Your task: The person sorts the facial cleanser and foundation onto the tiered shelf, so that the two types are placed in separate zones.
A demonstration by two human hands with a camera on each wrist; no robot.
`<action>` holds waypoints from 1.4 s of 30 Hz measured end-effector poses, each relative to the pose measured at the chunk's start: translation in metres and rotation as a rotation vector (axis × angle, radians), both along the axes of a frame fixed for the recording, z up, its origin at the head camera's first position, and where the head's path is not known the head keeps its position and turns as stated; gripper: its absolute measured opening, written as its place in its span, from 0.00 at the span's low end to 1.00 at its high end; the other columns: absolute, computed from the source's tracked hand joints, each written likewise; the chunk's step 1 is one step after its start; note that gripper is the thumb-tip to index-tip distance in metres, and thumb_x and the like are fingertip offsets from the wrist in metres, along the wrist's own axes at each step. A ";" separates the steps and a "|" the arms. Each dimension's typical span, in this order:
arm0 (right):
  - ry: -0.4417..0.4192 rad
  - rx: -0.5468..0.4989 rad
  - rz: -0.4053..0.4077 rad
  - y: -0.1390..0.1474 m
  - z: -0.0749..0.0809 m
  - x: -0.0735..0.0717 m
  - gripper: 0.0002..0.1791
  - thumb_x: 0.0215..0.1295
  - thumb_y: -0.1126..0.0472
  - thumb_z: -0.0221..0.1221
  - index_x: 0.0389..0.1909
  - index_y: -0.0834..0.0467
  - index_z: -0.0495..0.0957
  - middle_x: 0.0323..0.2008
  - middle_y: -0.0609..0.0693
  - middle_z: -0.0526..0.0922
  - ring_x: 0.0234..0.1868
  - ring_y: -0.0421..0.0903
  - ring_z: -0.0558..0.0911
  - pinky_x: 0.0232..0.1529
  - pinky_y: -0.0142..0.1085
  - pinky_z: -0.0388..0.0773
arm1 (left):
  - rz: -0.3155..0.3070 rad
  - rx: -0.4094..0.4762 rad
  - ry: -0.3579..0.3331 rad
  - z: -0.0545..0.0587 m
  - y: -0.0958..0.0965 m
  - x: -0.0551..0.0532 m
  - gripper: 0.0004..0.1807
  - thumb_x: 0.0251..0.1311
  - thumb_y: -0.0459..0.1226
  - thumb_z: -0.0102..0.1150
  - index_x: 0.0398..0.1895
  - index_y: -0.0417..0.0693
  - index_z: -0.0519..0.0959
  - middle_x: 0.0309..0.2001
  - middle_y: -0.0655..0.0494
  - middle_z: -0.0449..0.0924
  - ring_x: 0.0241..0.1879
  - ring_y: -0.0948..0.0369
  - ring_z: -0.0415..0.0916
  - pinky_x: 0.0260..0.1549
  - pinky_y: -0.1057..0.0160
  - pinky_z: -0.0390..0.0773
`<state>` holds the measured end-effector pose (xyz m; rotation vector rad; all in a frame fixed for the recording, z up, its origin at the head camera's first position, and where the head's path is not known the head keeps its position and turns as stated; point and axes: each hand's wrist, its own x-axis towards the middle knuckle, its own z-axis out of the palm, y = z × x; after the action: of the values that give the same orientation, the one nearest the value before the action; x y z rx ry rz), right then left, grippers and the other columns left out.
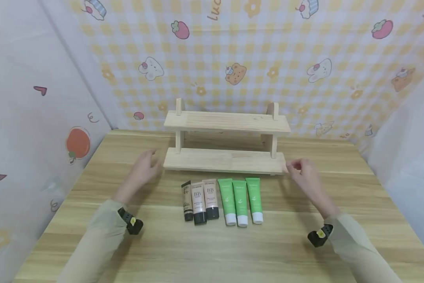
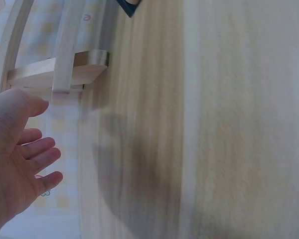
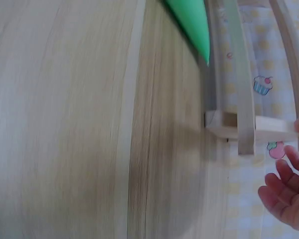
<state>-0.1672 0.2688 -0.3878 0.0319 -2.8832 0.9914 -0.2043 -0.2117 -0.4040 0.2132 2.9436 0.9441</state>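
Note:
A two-tier light wooden shelf (image 1: 229,160) stands at the back of the table. My left hand (image 1: 145,168) hovers just off its left end, fingers loosely spread and holding nothing; the left wrist view shows that hand (image 2: 22,149) beside the shelf's end. On the other side my right hand (image 1: 304,172) is close to the lower board's right end, its fingers bent and holding nothing; whether it touches the board I cannot tell. In front of the shelf lie a brown tube (image 1: 187,201), two beige BB cream tubes (image 1: 198,199) with black caps, and three green tubes (image 1: 240,199) with white caps.
The wood-grain table (image 1: 212,251) stretches forward from the shelf. Behind it hangs a yellow checked cloth (image 1: 205,55) with cartoon prints, and a white printed cloth (image 1: 28,129) borders the left side.

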 end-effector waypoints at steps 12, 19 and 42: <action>-0.282 -0.099 0.076 -0.029 0.003 0.003 0.25 0.66 0.49 0.49 0.46 0.70 0.74 0.40 0.66 0.80 0.41 0.55 0.79 0.39 0.40 0.76 | -0.003 0.120 -0.057 0.012 0.016 -0.018 0.28 0.66 0.39 0.43 0.64 0.29 0.55 0.63 0.31 0.58 0.61 0.39 0.59 0.60 0.43 0.61; -0.459 -0.225 0.156 -0.045 -0.007 0.004 0.26 0.65 0.53 0.52 0.50 0.73 0.71 0.39 0.65 0.81 0.33 0.46 0.82 0.37 0.37 0.81 | 0.020 0.181 -0.102 0.014 0.020 -0.028 0.27 0.67 0.40 0.41 0.64 0.30 0.56 0.62 0.32 0.59 0.61 0.40 0.60 0.59 0.45 0.64; -0.634 -0.222 0.086 -0.082 -0.031 0.004 0.26 0.55 0.59 0.63 0.47 0.73 0.67 0.37 0.62 0.77 0.27 0.46 0.81 0.29 0.36 0.82 | 0.130 0.228 -0.407 0.012 0.029 -0.054 0.29 0.67 0.41 0.43 0.65 0.30 0.54 0.62 0.32 0.59 0.63 0.41 0.58 0.64 0.47 0.59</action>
<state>-0.1634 0.1869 -0.4190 -0.2147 -3.3097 1.5774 -0.2586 -0.1830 -0.3923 -0.1502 2.5027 1.1781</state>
